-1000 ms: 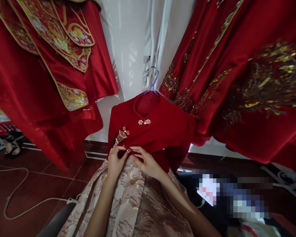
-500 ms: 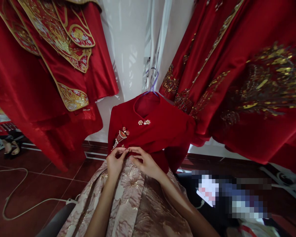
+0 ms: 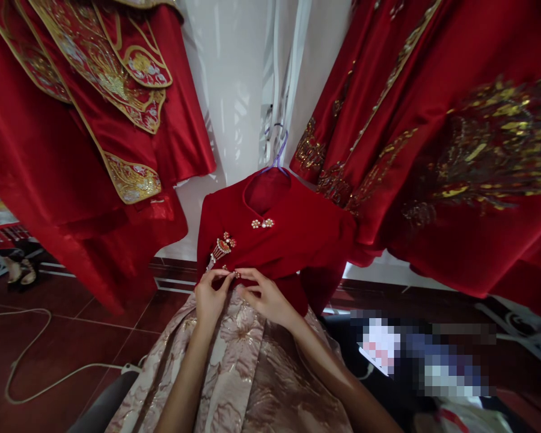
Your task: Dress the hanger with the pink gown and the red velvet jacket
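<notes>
A short dark red jacket [image 3: 297,246] hangs on a purple hanger [image 3: 278,153] over a pale pink brocade skirt [image 3: 238,373]. Its neck is fastened with a pearl clasp [image 3: 262,224], and a beaded tassel brooch [image 3: 222,246] is pinned lower left. My left hand [image 3: 210,297] and my right hand [image 3: 267,299] meet at the jacket's lower front edge. Both pinch a small beaded fastener [image 3: 235,274] between their fingertips. What exactly each finger grips is too small to make out.
Long red gowns with gold embroidery hang at left [image 3: 85,120] and right [image 3: 455,144], close to the jacket. A white wall [image 3: 238,90] lies behind. A white cable [image 3: 31,373] loops over the dark red tiled floor at left. Sandals [image 3: 20,270] stand at far left.
Almost nothing differs. My fingers have shifted slightly at the fastener, and the view has moved a touch.
</notes>
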The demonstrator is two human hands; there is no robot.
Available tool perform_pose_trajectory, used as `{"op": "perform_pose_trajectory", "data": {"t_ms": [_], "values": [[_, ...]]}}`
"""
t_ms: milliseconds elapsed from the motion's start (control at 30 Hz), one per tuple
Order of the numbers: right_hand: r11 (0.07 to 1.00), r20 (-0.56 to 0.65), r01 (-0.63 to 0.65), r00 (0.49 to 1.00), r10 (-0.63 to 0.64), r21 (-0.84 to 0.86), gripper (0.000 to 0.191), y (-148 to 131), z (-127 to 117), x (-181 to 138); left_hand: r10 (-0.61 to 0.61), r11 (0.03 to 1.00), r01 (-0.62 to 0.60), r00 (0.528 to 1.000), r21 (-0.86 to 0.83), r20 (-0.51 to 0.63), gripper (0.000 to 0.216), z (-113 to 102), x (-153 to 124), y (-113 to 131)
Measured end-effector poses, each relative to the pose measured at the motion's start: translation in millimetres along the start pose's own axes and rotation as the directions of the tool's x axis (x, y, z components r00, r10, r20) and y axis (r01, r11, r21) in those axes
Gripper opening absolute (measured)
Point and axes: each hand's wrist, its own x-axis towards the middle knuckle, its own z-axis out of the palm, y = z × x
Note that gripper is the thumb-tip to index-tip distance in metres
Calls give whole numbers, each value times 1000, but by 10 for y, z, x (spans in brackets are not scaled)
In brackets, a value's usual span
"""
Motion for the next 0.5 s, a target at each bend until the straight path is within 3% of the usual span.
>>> {"op": "perform_pose_trajectory", "data": {"t_ms": [100, 200, 267, 500], "values": [[998, -39, 14, 999, -17, -62, 41, 13, 5, 6, 30, 996, -20, 993, -87, 117, 22, -32, 2, 80], [986, -99, 27, 994, -44, -166, 37, 5, 7, 7, -36, 944, 151, 930, -292, 365, 23, -24, -28, 143], [977, -146, 18, 988, -50, -215, 31, -23, -11, 7, -93, 880, 282, 891, -383, 445, 25, 12, -22, 169], [981, -301, 27, 950, -85, -191, 17, -191, -189, 25, -323, 645, 497, 866, -581, 382, 39, 184, 434, 225]]}}
